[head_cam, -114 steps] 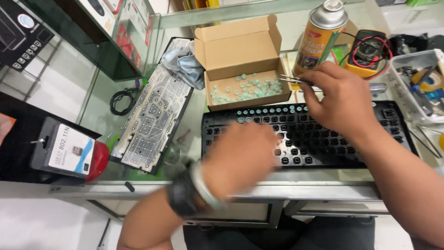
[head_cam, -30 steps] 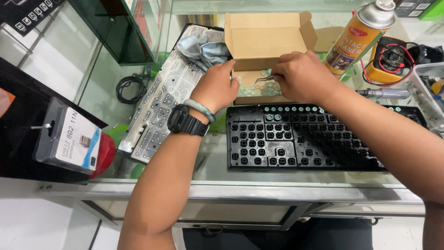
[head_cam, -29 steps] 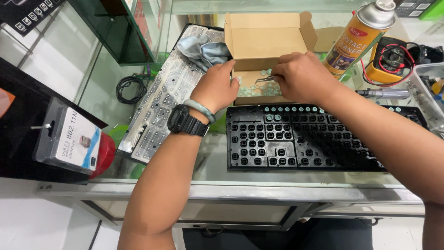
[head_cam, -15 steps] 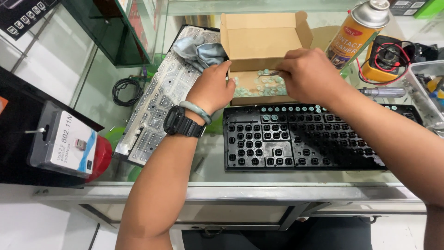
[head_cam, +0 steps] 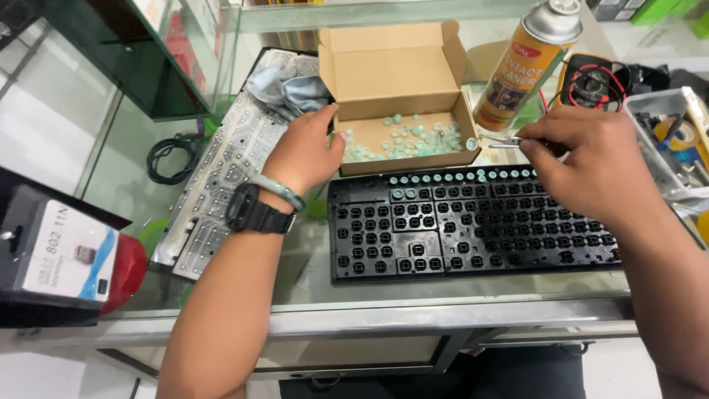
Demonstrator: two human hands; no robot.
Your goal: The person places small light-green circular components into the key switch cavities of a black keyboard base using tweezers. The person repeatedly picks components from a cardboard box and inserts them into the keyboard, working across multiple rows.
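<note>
Bright, even daylight, soft shadows, mild reflections on the glass counter [head_cam: 310, 281]; sharp focus.

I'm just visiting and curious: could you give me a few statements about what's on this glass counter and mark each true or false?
1. The cardboard box holds small pale green domes. True.
2. The left hand holds the spray can. False: it rests at the box's left edge; the can stands untouched.
3. The right hand holds tweezers. True.
4. The black keyboard has all its keycaps on. False: its sockets are bare.
</note>
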